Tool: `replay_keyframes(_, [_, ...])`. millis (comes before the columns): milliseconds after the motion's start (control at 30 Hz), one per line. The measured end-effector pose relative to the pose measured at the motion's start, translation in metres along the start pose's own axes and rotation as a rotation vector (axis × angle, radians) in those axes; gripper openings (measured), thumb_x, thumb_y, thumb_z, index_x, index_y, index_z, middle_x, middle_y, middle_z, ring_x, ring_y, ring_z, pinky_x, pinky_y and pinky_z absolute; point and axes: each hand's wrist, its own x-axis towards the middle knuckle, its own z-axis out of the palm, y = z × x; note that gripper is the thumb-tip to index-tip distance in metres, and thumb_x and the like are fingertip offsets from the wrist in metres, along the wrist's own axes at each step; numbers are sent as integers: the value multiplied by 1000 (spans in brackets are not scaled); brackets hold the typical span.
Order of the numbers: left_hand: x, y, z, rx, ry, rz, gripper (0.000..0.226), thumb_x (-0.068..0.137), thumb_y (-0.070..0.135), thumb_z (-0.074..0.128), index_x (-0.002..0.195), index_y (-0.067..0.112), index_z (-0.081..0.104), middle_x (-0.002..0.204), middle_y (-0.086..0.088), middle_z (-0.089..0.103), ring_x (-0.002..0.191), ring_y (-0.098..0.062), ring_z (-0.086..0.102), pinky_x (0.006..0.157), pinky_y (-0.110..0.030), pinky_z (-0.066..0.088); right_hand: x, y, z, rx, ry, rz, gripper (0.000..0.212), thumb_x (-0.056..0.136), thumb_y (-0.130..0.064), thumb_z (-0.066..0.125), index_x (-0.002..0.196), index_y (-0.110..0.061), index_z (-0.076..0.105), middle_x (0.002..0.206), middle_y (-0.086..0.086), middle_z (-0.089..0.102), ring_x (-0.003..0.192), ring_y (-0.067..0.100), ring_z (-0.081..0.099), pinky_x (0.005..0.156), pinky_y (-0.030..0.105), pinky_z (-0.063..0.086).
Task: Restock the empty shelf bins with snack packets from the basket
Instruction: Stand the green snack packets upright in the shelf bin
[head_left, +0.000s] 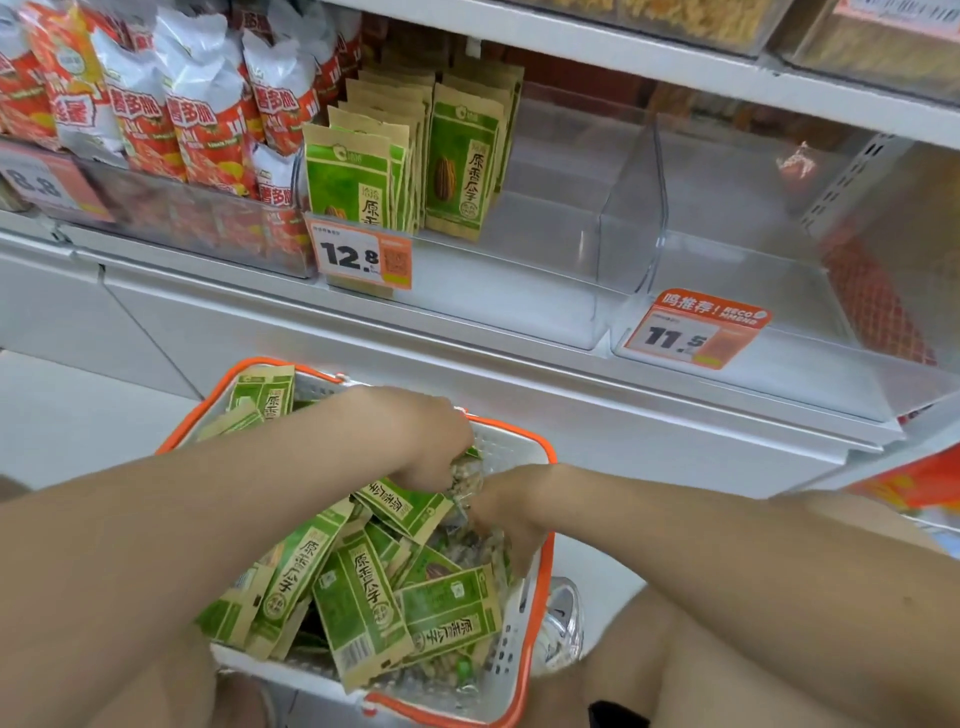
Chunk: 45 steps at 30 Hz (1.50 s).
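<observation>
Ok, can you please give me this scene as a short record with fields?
basket: white, orange rim, below the shelf
contents: green packets, loose pile
left hand: in basket, fingers curled on a mottled packet
right hand: in basket, grip unclear
empty bin: clear, tagged 11.5
next bin: green packets standing, tagged 12.8

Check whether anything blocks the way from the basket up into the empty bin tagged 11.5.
Nothing visible does. The empty bin stands open above its low front wall, with no object between it and the basket.
</observation>
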Motion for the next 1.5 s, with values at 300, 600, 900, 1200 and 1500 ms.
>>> replay_keyframes(300, [4,-10,-2,28,20,-45,35,109,33,45,139,20,55,130,-10,58,105,-29,62,62,-33,39,5,1,5,-155,99,-114,10,96,-13,69,87,-13,72,70,0,53,74,30,57,67,37,57])
replay_keyframes(600, [-14,-29,-10,-34,55,-119,44,104,7,47,145,20,52,139,-10,57,114,-28,60,90,-38,52,-6,15,-37,346,426,-53,7,99,-18,61,95,-13,64,85,3,64,82,26,60,73,38,50])
replay_keyframes(900, [-49,-53,-33,-67,158,-245,26,111,27,43,126,10,56,123,-8,63,99,-24,58,75,-33,43,-63,15,-102,839,1009,-2,16,97,-15,68,84,-19,61,73,-5,63,66,10,57,64,29,45])
replay_keyframes(1200, [-76,-71,-52,-1078,634,-243,25,108,21,55,95,0,61,74,-20,76,63,-26,77,58,-39,65,-103,15,-131,1089,1421,174,13,100,-33,66,110,-27,60,83,-9,72,79,10,69,80,47,58])
replay_keyframes(1500, [-80,-79,-64,-1585,955,-402,23,101,7,47,109,-10,59,88,-33,71,67,-38,77,61,-48,65,-128,11,-148,700,1255,108,61,80,-34,75,136,-38,51,125,-10,55,113,8,54,98,35,50])
